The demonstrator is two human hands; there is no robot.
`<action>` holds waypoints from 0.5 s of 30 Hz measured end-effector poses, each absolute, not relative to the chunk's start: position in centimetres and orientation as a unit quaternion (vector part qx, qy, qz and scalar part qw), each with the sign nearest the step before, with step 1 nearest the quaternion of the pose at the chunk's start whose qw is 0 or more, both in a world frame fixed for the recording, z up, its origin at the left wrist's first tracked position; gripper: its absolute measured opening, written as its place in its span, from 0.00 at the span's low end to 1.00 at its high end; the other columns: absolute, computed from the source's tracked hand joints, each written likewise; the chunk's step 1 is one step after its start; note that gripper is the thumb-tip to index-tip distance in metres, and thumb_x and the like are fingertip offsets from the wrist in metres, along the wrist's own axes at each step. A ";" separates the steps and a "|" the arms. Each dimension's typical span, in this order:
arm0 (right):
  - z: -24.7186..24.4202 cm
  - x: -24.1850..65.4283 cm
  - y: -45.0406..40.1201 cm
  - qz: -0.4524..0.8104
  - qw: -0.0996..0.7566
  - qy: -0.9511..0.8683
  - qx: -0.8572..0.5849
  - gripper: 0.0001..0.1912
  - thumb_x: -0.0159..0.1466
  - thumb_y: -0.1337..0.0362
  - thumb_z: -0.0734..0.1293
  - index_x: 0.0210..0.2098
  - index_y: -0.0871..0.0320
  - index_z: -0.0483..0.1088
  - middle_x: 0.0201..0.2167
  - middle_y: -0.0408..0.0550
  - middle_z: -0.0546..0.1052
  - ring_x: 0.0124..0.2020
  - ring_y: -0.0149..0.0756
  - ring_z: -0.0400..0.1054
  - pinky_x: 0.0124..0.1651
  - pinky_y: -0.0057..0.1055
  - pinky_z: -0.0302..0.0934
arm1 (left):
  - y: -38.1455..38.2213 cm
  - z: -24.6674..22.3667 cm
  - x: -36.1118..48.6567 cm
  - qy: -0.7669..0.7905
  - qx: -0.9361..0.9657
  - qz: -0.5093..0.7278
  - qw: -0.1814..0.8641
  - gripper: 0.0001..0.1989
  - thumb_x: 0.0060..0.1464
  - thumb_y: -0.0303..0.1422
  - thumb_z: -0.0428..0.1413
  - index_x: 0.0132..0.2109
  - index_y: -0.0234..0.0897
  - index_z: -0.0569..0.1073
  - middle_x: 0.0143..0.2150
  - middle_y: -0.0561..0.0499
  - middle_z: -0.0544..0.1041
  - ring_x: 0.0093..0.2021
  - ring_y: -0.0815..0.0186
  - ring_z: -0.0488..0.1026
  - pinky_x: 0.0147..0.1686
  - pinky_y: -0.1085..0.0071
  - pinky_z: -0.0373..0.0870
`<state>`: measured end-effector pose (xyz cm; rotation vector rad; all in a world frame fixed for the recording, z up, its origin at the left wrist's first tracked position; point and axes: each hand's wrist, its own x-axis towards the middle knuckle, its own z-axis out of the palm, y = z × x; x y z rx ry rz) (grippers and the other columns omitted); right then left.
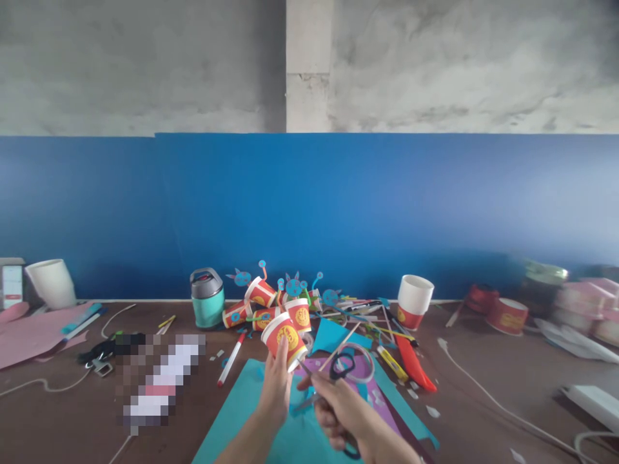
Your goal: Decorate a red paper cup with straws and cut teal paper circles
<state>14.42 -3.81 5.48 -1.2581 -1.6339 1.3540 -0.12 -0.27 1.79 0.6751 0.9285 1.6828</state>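
Smooth paper cup [284,338], metal scissor blades [303,405], matt paper sheet [232,412], rough concrete wall [459,64].

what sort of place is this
Probably a craft workspace: the table holds coloured paper and a pile of decorated paper cups, and open scissors are in use.

A red-and-white paper cup [289,334], flat turquoise paper sheet [236,412], brown desk [464,425] and smooth blue partition [338,206] suggest a craft workspace.
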 end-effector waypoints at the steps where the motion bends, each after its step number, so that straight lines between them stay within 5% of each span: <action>1: 5.6 14.6 -3.7 0.559 0.299 -0.614 -0.471 0.21 0.68 0.55 0.53 0.39 0.56 0.75 0.11 0.32 0.54 0.10 0.28 0.45 0.15 0.23 0.51 | -0.2 1.8 0.2 0.378 0.279 0.701 0.536 0.20 0.44 0.29 0.64 0.47 0.41 0.75 0.59 0.42 0.71 0.65 0.47 0.61 0.57 0.60 0.69; 4: 5.5 14.7 -3.7 0.549 0.282 -0.620 -0.484 0.24 0.68 0.57 0.51 0.44 0.60 0.75 0.12 0.29 0.54 0.10 0.27 0.46 0.14 0.22 0.50 | 0.0 1.9 0.5 0.373 0.270 0.689 0.559 0.17 0.50 0.35 0.62 0.48 0.40 0.74 0.59 0.40 0.71 0.62 0.46 0.66 0.56 0.56 0.69; 10: 4.7 14.0 -4.6 0.329 0.330 -0.704 -0.536 0.15 0.58 0.68 0.64 0.44 0.55 0.76 0.22 0.44 0.72 0.26 0.37 0.68 0.29 0.28 0.58 | 0.1 0.7 -0.8 0.440 0.348 0.680 0.472 0.27 0.34 0.20 0.65 0.46 0.38 0.77 0.59 0.39 0.71 0.66 0.43 0.58 0.63 0.58 0.59; 13: 5.3 14.2 -4.2 0.433 0.305 -0.669 -0.521 0.14 0.65 0.61 0.58 0.40 0.55 0.75 0.18 0.42 0.66 0.20 0.35 0.62 0.26 0.28 0.58 | 0.5 -0.5 -0.7 0.424 0.398 0.673 0.458 0.26 0.41 0.28 0.65 0.51 0.39 0.75 0.57 0.39 0.73 0.61 0.42 0.66 0.58 0.55 0.67; 15: 5.8 14.4 -3.8 0.528 0.265 -0.630 -0.504 0.20 0.68 0.60 0.52 0.40 0.55 0.74 0.13 0.35 0.56 0.13 0.30 0.50 0.19 0.25 0.53 | 0.8 -1.3 -0.2 0.409 0.412 0.676 0.453 0.24 0.46 0.34 0.63 0.52 0.40 0.75 0.54 0.40 0.75 0.57 0.44 0.70 0.54 0.55 0.71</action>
